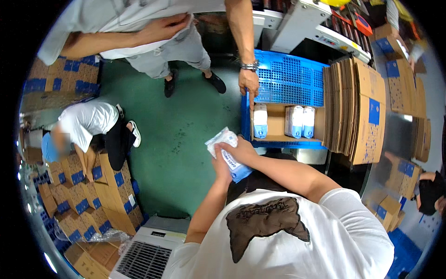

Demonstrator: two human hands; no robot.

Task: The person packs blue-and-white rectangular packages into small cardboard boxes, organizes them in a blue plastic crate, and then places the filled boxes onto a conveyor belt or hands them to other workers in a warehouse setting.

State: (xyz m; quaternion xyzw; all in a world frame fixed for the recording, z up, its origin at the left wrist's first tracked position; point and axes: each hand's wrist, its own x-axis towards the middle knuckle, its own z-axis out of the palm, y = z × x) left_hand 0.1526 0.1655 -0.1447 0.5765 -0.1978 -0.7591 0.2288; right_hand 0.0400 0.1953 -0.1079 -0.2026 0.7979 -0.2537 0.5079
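A soft white-and-blue pack of wipes [237,171] is held in front of my body, tilted, over the green floor. My left hand [222,168] wraps its near left side. From the right, my right hand [240,151] closes over its upper part, thumb across the front. To the right, an open cardboard box [277,114] sits inside a blue plastic crate [290,69]. Within that box, one similar pack [260,122] stands at the left end, and two more packs [293,122] stand side by side toward the right. Another person's hand [249,82] points down at the box's left end.
Flattened cartons [367,111] stand in a stack right of the crate. A machine with rollers [302,25] is beyond. One co-worker stands opposite; another bends over cartons [88,195] at the left. An air cooler [144,253] stands near my left side.
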